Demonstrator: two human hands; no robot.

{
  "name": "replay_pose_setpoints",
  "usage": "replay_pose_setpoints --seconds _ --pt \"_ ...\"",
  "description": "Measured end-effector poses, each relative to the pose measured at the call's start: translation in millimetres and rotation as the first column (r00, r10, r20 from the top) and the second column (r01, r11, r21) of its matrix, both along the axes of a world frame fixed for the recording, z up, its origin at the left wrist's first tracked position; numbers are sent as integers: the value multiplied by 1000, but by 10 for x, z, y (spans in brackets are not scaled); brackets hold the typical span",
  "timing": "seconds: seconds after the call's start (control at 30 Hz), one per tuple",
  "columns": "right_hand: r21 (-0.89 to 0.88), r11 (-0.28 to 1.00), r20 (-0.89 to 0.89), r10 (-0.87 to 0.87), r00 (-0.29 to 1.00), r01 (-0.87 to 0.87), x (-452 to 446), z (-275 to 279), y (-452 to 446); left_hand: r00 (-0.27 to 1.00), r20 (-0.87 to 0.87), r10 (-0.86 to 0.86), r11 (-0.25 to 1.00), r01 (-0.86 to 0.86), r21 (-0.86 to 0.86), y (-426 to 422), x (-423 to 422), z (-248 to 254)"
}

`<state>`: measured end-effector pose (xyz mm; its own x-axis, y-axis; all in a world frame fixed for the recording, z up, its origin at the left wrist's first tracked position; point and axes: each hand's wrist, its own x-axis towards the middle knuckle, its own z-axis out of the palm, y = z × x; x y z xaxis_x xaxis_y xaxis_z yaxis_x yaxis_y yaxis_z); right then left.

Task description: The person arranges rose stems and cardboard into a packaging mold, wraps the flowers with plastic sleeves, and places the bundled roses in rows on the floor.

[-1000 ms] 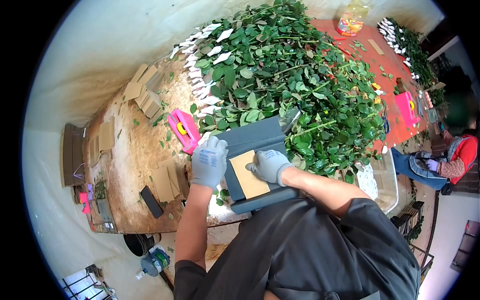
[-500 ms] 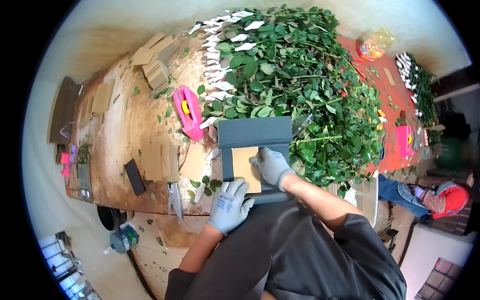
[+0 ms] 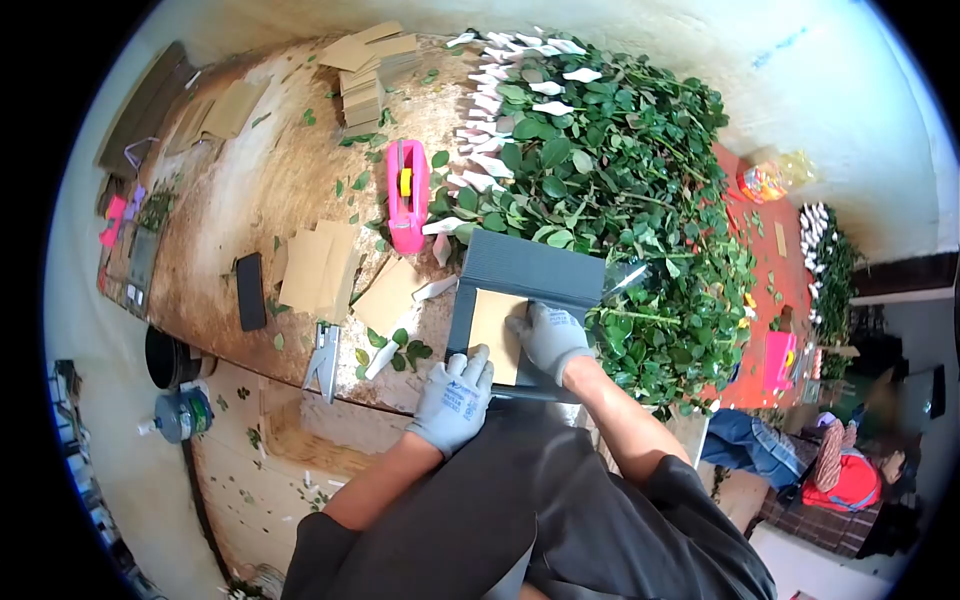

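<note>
A dark grey corrugated stand (image 3: 535, 266) lies at the table's front edge, with a tan cardboard sheet (image 3: 497, 338) flat on it. My right hand (image 3: 553, 343), in a grey glove, grips the sheet's right edge, its thumb on top and the other fingers partly hidden. My left hand (image 3: 452, 408), gloved the same way, rests its outstretched fingers on the sheet's lower left corner. Right behind the stand spreads a heap of leafy rose stems (image 3: 610, 160), their heads in white sleeves (image 3: 490, 165) toward the left.
Left of the stems stands a pink tape dispenser (image 3: 407, 200). Cardboard sheets (image 3: 320, 265), a black phone (image 3: 250, 291) and a stapler (image 3: 323, 362) lie to the left. A cardboard stack (image 3: 362, 100) sits farther back. At the right, another person (image 3: 835, 470) is beside a red table (image 3: 765, 345).
The whole view has turned and shifted, so table items appear farther right. Both hands stay on the cardboard sheet; the left fingers lie slightly higher along its edge.
</note>
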<state>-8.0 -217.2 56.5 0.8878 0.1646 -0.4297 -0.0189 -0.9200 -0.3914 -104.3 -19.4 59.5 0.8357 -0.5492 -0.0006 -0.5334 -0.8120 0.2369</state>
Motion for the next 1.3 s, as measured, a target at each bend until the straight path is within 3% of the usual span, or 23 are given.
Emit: replay_pose_setpoints --seconds 0.03,0.13,0.3,0.47,0.6,0.73,0.8,0.9,0.97,1.0,1.13,1.2,1.3 --pt "-60 998 33 25 999 -23 9 30 6 999 36 -16 996 13 92 -49 -2 4" --pt "-133 991 97 40 995 -27 -50 138 99 993 101 -54 990 40 134 -87 6 40" --pt "-152 982 292 156 944 -115 -143 10 133 996 83 -41 993 31 115 -85 20 -48" --pt "-121 986 197 136 971 -113 -74 8 109 997 13 -71 986 68 150 -99 47 13" --pt "-63 993 198 107 974 -96 -57 16 102 973 105 -206 971 190 144 -101 82 47" --pt "-66 989 169 142 975 -132 -40 72 113 978 39 -204 971 197 135 -122 106 13" --pt "-28 986 161 167 973 -165 -52 222 85 991 -23 -130 990 131 45 -126 78 -51" --pt "168 967 427 102 899 -190 110 326 -96 993 63 -99 995 101 -23 -110 47 -196" --pt "195 973 484 12 875 -121 401 498 -328 996 35 -87 996 88 -31 -122 29 -199" --pt "161 982 558 -7 830 -100 561 521 -481 997 24 -72 997 73 -14 -129 24 -165" --pt "31 998 481 -68 874 61 1052 134 -1107 997 31 -68 997 68 -22 -128 34 -141" --pt "-247 958 444 244 862 -144 1120 -88 -1332 1000 -11 -25 1000 25 -16 -185 38 -86" --pt "-448 863 277 381 882 -232 1129 -342 -1442 999 -11 -35 999 34 -27 -236 46 41"
